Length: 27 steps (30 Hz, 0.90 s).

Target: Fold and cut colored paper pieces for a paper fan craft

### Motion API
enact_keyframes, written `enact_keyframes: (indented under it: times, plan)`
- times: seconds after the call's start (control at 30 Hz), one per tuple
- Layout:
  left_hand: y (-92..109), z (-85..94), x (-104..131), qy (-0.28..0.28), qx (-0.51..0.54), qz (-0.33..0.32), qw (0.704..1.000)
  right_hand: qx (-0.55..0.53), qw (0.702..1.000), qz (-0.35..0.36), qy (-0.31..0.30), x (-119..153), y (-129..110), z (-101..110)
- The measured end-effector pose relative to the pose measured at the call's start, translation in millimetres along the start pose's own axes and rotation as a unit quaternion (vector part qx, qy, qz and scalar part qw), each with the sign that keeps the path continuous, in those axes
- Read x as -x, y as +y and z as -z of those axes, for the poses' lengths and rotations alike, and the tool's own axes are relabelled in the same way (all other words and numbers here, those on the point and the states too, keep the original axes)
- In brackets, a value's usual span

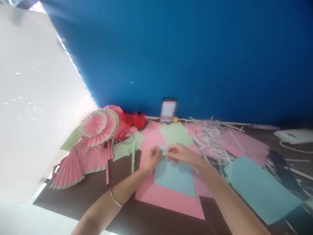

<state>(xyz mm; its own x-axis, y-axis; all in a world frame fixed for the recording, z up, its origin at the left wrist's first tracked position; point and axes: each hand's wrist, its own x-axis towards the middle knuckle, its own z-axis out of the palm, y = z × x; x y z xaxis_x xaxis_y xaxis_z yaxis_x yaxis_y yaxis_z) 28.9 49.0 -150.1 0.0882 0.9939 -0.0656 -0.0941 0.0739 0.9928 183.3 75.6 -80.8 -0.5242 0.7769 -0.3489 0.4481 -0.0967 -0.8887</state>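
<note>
Blue wall [186,58] fills the back; the dark tabletop [80,197] runs up to it. Pink paper [166,199] covers the middle. Pink pleated fans edged in pale green [95,125] pile up at left; white cut strips [212,140] tangle at right, with a loose blue sheet [261,189] nearer the person. The light blue sheet [174,178] being worked lies on the pink paper, centre, its far edge at the fingers. Step in hand looks like fine fingertip work along that edge. To do it well, I judge: keep the sheet's near part flat on its backing, line the edge up before pressing, hold 1 end firm and work toward the other with light, even pressure; thin paper probably creases easily if the 2 hands pull unevenly. Left hand [152,159]: thumb and finger nearly together, pinching blue paper at the far edge, other fingers curled. Right hand [179,154]: half curled, back of hand uppermost, fingertips close together at the same edge; blur hides whether anything is gripped there. Red tape roll [139,120] stands near the wall, beyond the left hand. Smallest: a yellow-green bit [164,153] beside the right fingertips, too blurred to identify.
</note>
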Motion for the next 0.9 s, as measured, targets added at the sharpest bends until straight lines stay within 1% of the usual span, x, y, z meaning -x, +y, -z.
enact_keyframes:
  times: [0.13,0.27,0.4,0.53,0.9]
  plan:
    - [1,-0.8,-1,-0.006,-0.005,-0.026,1.0,-0.018,0.999,0.005,0.032,-15,11,-2]
    - [2,-1.6,-2,-0.025,0.002,-0.037,0.999,-0.04,0.996,0.001,0.074,-16,9,-5]
    - [1,-1.6,-2,-0.03,-0.019,-0.062,0.997,-0.031,0.995,0.0,0.098,-18,7,-5]
    - [0,-1.2,-2,-0.03,-0.033,-0.082,0.996,-0.022,0.995,0.007,0.097,-19,5,-4]
    - [0,-1.6,0,-0.049,-0.051,-0.09,0.993,-0.006,0.996,0.006,0.09,-17,2,-2]
